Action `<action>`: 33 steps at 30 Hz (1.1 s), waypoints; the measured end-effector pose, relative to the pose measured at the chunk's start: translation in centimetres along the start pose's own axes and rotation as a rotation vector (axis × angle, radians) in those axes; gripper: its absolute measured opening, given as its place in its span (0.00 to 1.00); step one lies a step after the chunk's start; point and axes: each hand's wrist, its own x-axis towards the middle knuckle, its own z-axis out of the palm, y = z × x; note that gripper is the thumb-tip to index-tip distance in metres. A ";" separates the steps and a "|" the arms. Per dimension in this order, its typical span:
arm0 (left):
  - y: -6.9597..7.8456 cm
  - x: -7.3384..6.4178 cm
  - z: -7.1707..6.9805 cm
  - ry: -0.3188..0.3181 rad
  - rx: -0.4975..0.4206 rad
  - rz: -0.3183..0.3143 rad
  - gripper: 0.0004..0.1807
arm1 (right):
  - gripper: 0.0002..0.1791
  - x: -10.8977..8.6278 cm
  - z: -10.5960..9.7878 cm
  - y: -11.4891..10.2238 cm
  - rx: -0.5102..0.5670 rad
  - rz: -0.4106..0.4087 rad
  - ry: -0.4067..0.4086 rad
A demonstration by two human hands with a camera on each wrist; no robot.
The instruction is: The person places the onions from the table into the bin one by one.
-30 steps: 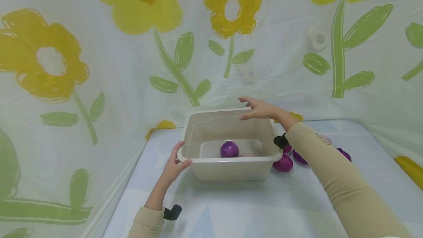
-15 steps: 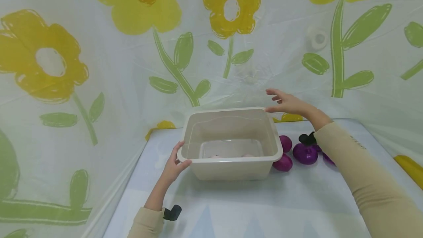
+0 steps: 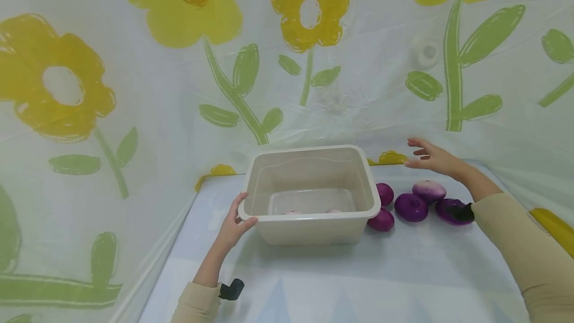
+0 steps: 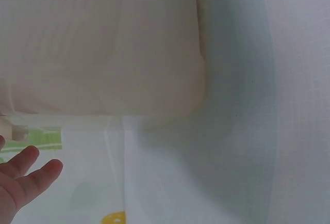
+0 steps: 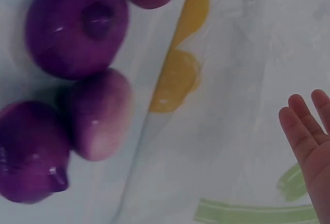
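A cream plastic basin [image 3: 314, 231] stands on the table, and my left hand [image 3: 231, 224] holds its front left corner, thumb on the front rim and fingers along the side. The left wrist view has fingers [image 4: 38, 180] below the basin's wall. Two pale round tops, one of them here [image 3: 334, 211], peek above the front rim from inside. My right hand [image 3: 432, 158], fingers spread and holding nothing, hovers behind several purple onions right of the basin. Nearest to it is a purple-and-white onion [image 3: 429, 191], beside a dark purple onion [image 3: 411, 208].
Two magenta onions, the front one here [image 3: 381, 220], lie against the basin's right side. Another dark onion [image 3: 450, 209] is partly covered by the right wrist's black camera mount [image 3: 464, 212]. A flowered curtain [image 3: 358, 88] hangs behind the table [image 3: 341, 283].
My right hand has moved right from above the basin to over the onions. The purple onion seen in the basin has dropped out of sight behind its front wall. My left hand stays put.
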 end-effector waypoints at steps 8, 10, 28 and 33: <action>-0.1 0.1 0.0 0.004 -0.001 0.005 0.38 | 0.44 -1.7 1.8 3.6 0.025 0.026 0.001; -0.1 0.1 0.0 0.005 -0.002 0.007 0.38 | 0.44 -2.1 2.5 4.4 0.031 0.022 0.007; 0.3 -0.1 -0.1 -0.013 -0.016 -0.012 0.39 | 0.44 -3.2 7.7 8.3 0.055 0.038 0.038; 1.3 -0.3 -0.3 -0.026 -0.030 -0.028 0.38 | 0.45 -3.2 8.5 9.1 0.046 0.040 0.056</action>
